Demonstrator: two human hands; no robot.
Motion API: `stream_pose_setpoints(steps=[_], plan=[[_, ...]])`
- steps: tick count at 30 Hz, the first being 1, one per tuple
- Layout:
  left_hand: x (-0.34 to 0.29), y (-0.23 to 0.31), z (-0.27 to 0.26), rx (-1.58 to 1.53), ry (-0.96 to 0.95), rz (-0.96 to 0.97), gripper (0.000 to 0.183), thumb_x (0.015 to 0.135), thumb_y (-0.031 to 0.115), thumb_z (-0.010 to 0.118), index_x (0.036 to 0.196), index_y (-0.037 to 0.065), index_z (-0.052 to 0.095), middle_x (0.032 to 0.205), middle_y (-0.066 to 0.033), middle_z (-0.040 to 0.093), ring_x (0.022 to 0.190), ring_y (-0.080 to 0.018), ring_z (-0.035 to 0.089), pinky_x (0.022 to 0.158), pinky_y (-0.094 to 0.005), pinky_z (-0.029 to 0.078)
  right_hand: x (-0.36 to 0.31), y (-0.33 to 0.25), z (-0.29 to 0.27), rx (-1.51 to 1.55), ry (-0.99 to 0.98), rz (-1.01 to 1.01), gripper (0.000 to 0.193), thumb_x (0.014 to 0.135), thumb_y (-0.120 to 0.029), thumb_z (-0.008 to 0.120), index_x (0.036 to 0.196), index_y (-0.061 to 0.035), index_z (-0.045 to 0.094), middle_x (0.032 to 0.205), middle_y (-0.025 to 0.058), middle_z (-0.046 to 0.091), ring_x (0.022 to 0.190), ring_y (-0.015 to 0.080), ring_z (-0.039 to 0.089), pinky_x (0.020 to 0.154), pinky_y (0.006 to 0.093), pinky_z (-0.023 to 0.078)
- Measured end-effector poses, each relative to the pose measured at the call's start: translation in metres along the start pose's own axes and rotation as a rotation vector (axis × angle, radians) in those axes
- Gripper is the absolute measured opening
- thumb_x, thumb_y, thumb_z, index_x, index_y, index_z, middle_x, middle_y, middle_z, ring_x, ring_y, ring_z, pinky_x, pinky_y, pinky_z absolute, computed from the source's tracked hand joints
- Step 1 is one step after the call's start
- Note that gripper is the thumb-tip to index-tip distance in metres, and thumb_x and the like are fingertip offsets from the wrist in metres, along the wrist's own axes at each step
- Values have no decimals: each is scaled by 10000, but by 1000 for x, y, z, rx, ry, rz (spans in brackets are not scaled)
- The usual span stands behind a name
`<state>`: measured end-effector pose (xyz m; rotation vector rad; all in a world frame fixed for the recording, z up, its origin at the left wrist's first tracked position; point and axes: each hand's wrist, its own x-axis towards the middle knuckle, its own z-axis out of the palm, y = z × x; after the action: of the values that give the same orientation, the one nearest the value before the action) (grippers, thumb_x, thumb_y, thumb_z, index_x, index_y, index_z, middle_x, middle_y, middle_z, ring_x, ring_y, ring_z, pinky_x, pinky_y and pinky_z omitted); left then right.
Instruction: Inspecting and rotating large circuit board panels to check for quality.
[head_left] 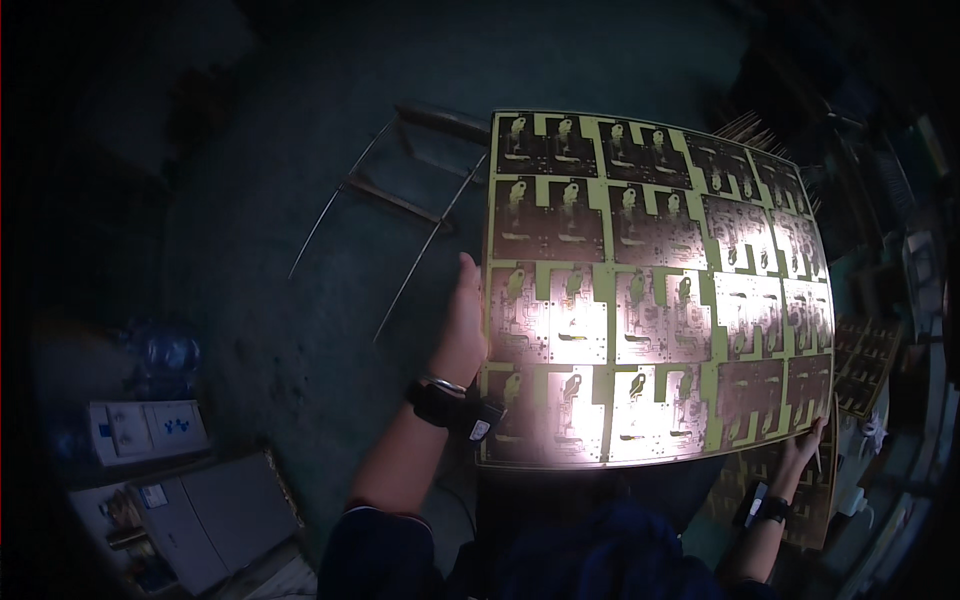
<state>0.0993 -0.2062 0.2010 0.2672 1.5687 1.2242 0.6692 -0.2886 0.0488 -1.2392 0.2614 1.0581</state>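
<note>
A large circuit board panel (pixel 655 265), yellow-green with rows of copper-coloured board patterns, is held up in front of me, and light glares off its lower half. My left hand (pixel 466 318) grips the panel's left edge; the thumb points up along it, and the other fingers are hidden behind. At the lower right corner, my right hand (pixel 802 445) closes on the edge, partly covered by the panel. Beneath and beside the right hand are more patterned panels, one low down (pixel 812 525) and another farther right (pixel 868 362). Each wrist wears a black strapped device.
On the dark floor beyond my left hand stands a metal rack frame (pixel 400 205) with long thin rods. At left are a blue water bottle (pixel 168 352), a white box-shaped appliance (pixel 155 430) and a grey cabinet (pixel 215 520). Dim shelving and clutter line the right side.
</note>
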Motion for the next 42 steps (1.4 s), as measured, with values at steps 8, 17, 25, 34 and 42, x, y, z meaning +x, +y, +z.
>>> stream_pose_setpoints(steps=[8,17,25,34,42], plan=[[36,-13,-48,-213,-308,-286,374,926,350,368,1017,35,547,977,-72,594,903,-184,553,824,-316,421,-5,8,5,-2,1,-6,441,908,-375,419,1206,-52,453,1211,92,498,1112,231,468,973,397,355],[-7,-30,-68,103,-238,-249,213,900,239,486,973,50,551,881,-16,576,825,-113,556,713,-245,442,-16,-2,-3,-36,-72,73,476,897,-395,427,1222,-48,436,1245,98,468,1144,232,438,996,398,323],[-54,-32,-73,276,-80,-284,326,897,303,496,1082,40,551,977,-25,597,869,-100,563,741,-245,433,-50,7,19,-87,-112,60,246,880,-296,517,988,-82,575,1003,23,607,954,127,539,903,272,374],[-63,-47,-66,103,5,-252,262,904,296,492,980,56,562,846,9,572,774,-75,541,683,-239,446,-24,7,-9,15,-19,68,293,899,-211,461,1114,-17,513,1145,114,546,1077,233,504,936,381,397],[-73,-60,-35,158,235,-65,242,894,311,512,749,116,523,654,56,468,624,-37,441,568,-196,369,-9,-7,-21,198,-83,46,318,886,-142,477,1198,-83,481,1182,135,516,1086,245,506,940,389,419]])
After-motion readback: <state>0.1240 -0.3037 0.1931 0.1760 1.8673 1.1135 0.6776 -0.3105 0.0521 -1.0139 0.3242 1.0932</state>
